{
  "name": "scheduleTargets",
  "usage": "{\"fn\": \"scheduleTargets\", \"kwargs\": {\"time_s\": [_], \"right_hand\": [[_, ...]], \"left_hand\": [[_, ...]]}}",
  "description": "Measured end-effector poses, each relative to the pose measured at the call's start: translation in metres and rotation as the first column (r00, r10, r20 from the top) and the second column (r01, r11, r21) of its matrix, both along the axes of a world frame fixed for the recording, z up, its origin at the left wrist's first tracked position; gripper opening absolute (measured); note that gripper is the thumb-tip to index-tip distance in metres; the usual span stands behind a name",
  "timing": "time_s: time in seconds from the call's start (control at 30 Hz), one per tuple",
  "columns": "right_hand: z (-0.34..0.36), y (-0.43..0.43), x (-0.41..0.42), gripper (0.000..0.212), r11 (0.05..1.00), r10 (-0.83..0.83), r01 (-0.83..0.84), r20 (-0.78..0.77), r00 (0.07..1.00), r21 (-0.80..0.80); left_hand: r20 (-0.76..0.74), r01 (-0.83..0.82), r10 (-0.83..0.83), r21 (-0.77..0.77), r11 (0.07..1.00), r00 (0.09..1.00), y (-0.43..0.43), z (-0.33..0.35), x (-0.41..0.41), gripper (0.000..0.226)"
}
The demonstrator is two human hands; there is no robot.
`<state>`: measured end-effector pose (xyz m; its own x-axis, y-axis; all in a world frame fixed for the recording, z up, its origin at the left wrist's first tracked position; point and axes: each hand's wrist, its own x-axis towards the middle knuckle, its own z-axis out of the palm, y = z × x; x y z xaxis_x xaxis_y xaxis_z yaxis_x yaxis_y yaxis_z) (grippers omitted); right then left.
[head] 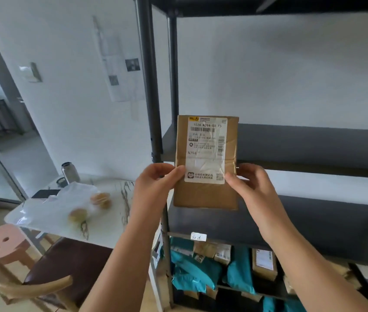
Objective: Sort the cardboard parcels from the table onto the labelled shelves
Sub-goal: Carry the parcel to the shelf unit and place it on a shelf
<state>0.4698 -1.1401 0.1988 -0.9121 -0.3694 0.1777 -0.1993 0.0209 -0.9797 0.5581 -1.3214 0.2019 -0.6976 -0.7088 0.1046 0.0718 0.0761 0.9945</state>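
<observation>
I hold a flat brown cardboard parcel (203, 194) upright in front of me, its white shipping label facing me. My left hand (156, 183) pinches its left edge and my right hand (251, 184) pinches its right edge. Behind it stands a black metal shelf unit (313, 143) with a bare dark shelf at parcel height. A small white handwritten label (198, 237) is stuck on the front rail of the shelf below. Under that rail lie several teal bags (192, 271) and small cardboard parcels (264, 264).
To the left stands a white marble-look table (115, 221) with a clear plastic bag of buns (77, 203), a steel bottle (70, 172) and a dark phone (45, 194). A wooden chair (20, 282) and a pink stool (5, 244) stand near its front. Black shelf posts (149, 86) rise beside the table.
</observation>
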Motion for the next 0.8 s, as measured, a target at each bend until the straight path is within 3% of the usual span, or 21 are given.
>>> {"fn": "scheduleTargets", "kwargs": {"time_s": [0.33,0.47,0.57,0.8], "right_hand": [[0.057,-0.017,-0.072,0.037,0.999,0.041,-0.040,-0.087,0.995,0.015],[0.063,-0.033,-0.099,0.042,0.999,0.035,-0.032,-0.081,0.996,0.035],[0.064,-0.051,-0.115,0.047,0.999,-0.004,0.006,-0.051,0.999,0.042],[0.062,-0.079,-0.132,0.031,0.993,-0.049,0.044,0.041,0.998,0.108]], "left_hand": [[-0.073,0.032,-0.039,-0.096,0.995,0.997,-0.005,0.062,-0.073,0.020],[-0.075,0.030,-0.038,-0.111,0.993,0.996,-0.013,0.069,-0.098,0.031],[-0.028,0.021,-0.025,-0.135,0.991,0.999,-0.019,0.069,-0.113,0.037],[0.134,0.114,-0.093,-0.154,0.981,0.987,-0.039,0.064,-0.139,0.046]]}}
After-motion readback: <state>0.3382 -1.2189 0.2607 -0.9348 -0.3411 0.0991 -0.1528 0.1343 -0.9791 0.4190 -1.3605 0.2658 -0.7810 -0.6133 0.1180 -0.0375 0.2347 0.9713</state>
